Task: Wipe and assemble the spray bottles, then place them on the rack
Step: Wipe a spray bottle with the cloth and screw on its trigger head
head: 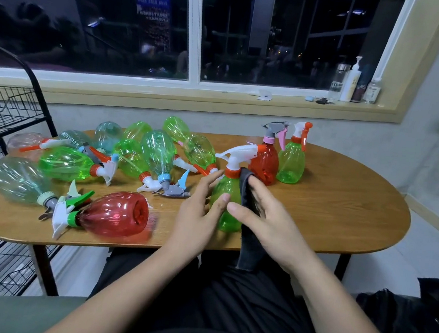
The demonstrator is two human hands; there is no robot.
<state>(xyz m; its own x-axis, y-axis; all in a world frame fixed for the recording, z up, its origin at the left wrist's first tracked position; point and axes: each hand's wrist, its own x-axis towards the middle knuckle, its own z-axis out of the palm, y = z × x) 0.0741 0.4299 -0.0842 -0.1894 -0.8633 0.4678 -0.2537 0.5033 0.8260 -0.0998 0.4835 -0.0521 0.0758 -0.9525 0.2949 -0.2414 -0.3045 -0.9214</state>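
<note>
A green spray bottle point(227, 194) with a white and orange trigger head stands upright near the table's front edge. My left hand point(198, 207) lies against its left side with straight fingers. My right hand point(264, 213) presses a dark grey cloth point(249, 239) against the bottle's right side; the cloth hangs down past the table edge. Two assembled bottles stand behind: a red bottle point(265, 162) and a green bottle point(291, 162). Several more bottles lie on their sides at the left, among them a red bottle point(117, 214).
The wooden oval table point(343, 205) carries everything. A black wire rack point(6, 113) stands to the left of it. On the window sill point(220, 94) at the far right stand a few pump bottles point(351, 82). A black bag point(412, 319) lies at the lower right.
</note>
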